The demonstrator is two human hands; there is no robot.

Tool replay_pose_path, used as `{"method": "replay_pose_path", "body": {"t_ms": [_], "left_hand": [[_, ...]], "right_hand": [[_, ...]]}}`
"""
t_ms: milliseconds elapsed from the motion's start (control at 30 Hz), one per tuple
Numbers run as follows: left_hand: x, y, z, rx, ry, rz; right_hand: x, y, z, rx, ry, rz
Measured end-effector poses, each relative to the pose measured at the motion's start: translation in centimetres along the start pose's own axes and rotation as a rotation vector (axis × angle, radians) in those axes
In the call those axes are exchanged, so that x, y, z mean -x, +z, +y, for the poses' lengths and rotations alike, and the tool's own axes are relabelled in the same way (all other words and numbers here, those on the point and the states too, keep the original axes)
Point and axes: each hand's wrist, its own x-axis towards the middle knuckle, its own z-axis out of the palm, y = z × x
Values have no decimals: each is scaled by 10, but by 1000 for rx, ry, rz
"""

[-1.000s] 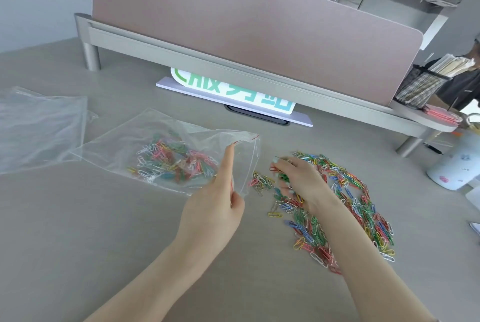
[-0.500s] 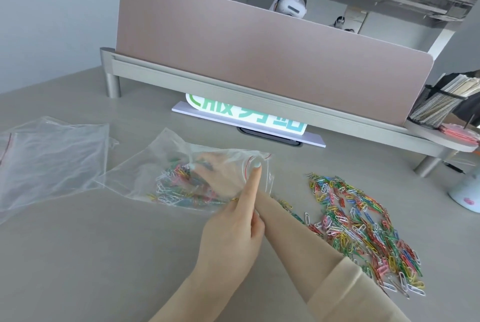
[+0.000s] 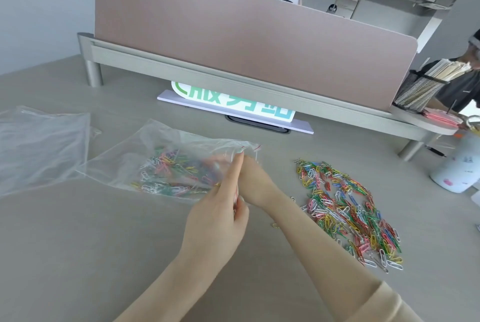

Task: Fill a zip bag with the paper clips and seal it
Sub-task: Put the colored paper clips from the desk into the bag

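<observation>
A clear zip bag [image 3: 155, 137] lies flat on the grey desk, left of centre, with coloured paper clips [image 3: 168, 172] heaped inside it. My left hand [image 3: 218, 217] pinches the bag's mouth at its right end and holds it up, index finger raised. My right hand [image 3: 255, 184] reaches into that mouth from the right. Its fingers are behind the left hand and blurred through the plastic, so I cannot tell whether they hold clips. A big loose pile of paper clips [image 3: 345, 207] is spread on the desk to the right of my right forearm.
A second, empty clear bag [image 3: 39, 145] lies at the far left. A pink divider panel [image 3: 259, 43] on a metal rail closes off the back, with a white and green sign [image 3: 233, 103] under it. A mesh holder [image 3: 418, 93] and a white container [image 3: 459, 171] stand at the right.
My right hand left the loose pile with clips, went deep into the bag, and now sits shallower at the mouth. My left hand kept holding the bag's mouth. The camera tilted up.
</observation>
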Motion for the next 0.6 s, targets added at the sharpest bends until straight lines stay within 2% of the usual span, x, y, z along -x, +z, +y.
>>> {"method": "replay_pose_path", "body": {"t_ms": [100,200,267,333,433,500,600], "left_hand": [[-1,1,3,-12,-17,-22],[-3,0,5,-18,-34,-15],[-4,-3,3,18,-34,45],[-5,-6,0,69,-53,116],[-5,-10,0,108,-37,172],[-4,-11,0,116,-34,176],[-3,-9,-1,121,-28,172]], "right_hand": [[15,3,39,51,71,288],[31,-6,65,240,178,401],[35,-12,77,324,196,375],[33,-11,81,368,131,315],[29,-3,77,477,-19,106],[28,4,73,536,-21,-21],[29,13,71,598,53,-118]]}}
